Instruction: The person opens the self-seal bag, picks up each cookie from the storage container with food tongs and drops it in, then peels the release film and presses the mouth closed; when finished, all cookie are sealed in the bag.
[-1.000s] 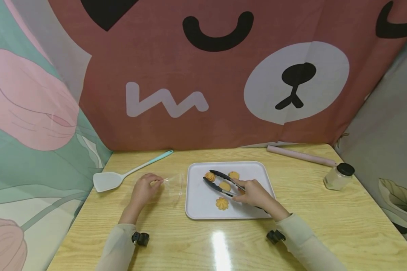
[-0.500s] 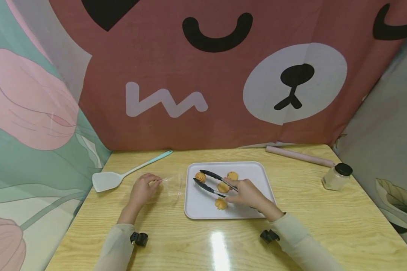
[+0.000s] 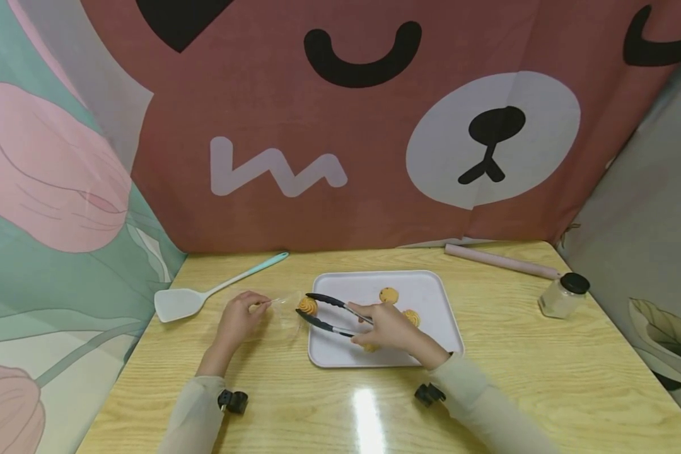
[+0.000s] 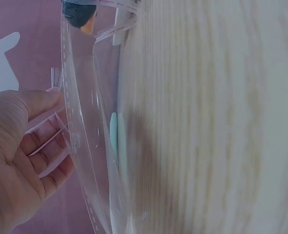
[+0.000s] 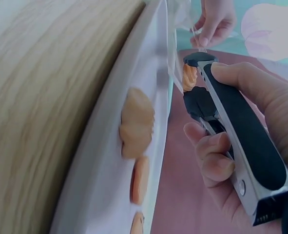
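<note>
A clear plastic bag (image 3: 286, 313) lies left of the tray, its edge pinched between the thumb and fingers of my left hand (image 3: 240, 320). My right hand (image 3: 390, 328) grips black-and-silver tongs (image 5: 248, 129) above the tray. Between the tong tips is a swirled cookie (image 3: 308, 306), at the bag's right end. In the left wrist view, a black tong tip (image 4: 79, 13) and a bit of orange cookie show at the bag's mouth. Whether the cookie is inside the bag, I cannot tell. More cookies (image 5: 136, 122) lie on the white tray (image 3: 335, 353), partly hidden by my right hand.
A white spatula (image 3: 180, 303) with a turquoise handle lies at the left. At the back right is a pink rolling pin (image 3: 502, 261), with a black-lidded jar (image 3: 564, 296) near it. A bear-print cloth (image 3: 272, 221) hangs behind the table.
My right hand has carried the tongs and the swirled cookie left, from over the tray to the bag's right end. The left hand keeps its place at the bag.
</note>
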The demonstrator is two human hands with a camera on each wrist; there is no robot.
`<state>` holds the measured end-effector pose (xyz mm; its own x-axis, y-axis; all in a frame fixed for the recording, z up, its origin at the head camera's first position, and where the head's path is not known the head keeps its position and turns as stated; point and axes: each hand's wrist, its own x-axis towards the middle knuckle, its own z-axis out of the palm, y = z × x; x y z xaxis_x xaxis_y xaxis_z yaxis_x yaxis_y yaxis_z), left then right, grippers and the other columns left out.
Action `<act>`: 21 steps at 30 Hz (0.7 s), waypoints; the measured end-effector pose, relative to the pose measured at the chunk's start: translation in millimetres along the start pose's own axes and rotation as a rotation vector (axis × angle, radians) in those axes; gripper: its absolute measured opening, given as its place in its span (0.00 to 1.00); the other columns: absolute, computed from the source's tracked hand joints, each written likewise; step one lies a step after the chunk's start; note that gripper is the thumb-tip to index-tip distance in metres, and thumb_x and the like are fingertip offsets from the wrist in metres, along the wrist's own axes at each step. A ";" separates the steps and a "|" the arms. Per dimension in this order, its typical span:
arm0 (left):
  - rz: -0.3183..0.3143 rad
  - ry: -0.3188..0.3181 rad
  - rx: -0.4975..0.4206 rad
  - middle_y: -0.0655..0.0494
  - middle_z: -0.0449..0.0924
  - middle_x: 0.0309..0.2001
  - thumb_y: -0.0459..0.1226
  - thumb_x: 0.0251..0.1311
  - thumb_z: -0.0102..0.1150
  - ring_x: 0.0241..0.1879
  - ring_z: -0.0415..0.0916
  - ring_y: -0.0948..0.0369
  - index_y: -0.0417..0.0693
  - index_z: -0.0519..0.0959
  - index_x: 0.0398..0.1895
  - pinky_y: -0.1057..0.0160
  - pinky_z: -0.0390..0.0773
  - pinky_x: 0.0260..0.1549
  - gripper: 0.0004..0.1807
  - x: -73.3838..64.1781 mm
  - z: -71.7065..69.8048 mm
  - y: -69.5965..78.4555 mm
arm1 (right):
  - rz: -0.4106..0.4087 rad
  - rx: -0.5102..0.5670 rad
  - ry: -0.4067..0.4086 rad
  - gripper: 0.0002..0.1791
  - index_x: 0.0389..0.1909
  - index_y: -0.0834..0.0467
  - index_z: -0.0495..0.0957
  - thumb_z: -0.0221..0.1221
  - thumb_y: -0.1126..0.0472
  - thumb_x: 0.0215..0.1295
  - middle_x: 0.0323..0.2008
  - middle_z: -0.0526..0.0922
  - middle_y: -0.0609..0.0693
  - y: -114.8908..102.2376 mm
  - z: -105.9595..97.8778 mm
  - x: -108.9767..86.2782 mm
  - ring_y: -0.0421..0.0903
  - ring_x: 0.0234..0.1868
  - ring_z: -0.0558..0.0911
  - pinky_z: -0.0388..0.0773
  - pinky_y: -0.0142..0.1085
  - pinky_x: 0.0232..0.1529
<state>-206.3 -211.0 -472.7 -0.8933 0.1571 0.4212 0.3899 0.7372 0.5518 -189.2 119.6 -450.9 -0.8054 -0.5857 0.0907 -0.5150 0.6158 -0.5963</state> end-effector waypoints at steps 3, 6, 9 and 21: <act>0.000 0.009 -0.010 0.48 0.83 0.34 0.31 0.56 0.64 0.37 0.80 0.51 0.39 0.84 0.34 0.50 0.79 0.40 0.04 -0.3 0.9 -1.2 | -0.019 0.005 -0.013 0.38 0.64 0.60 0.69 0.70 0.54 0.52 0.39 0.84 0.55 -3.1 5.8 5.3 0.31 0.08 0.59 0.65 0.26 0.12; 0.003 0.019 -0.016 0.48 0.83 0.34 0.31 0.56 0.64 0.36 0.80 0.51 0.39 0.84 0.34 0.51 0.79 0.38 0.04 -0.6 2.3 -2.9 | -0.007 0.019 -0.025 0.38 0.64 0.58 0.69 0.70 0.53 0.52 0.38 0.84 0.54 -5.9 11.4 10.0 0.31 0.07 0.65 0.69 0.27 0.12; 0.010 0.031 -0.019 0.47 0.83 0.34 0.31 0.56 0.64 0.36 0.81 0.51 0.39 0.84 0.34 0.51 0.80 0.37 0.04 -0.6 3.9 -4.9 | 0.013 -0.005 -0.031 0.38 0.64 0.56 0.70 0.70 0.52 0.51 0.26 0.82 0.53 -8.4 16.3 14.7 0.31 0.06 0.65 0.69 0.28 0.11; -0.065 0.020 -0.130 0.46 0.84 0.35 0.30 0.58 0.63 0.38 0.80 0.50 0.38 0.83 0.35 0.50 0.80 0.40 0.04 -0.5 2.0 -4.9 | -0.017 -0.032 -0.074 0.38 0.64 0.57 0.68 0.69 0.51 0.52 0.35 0.85 0.57 -18.5 23.4 37.2 0.33 0.09 0.49 0.55 0.25 0.12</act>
<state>-208.3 -213.3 -477.0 -0.9134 0.0978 0.3952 0.3584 0.6536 0.6666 -202.7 74.1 -455.2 -0.7733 -0.6328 0.0400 -0.5381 0.6216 -0.5693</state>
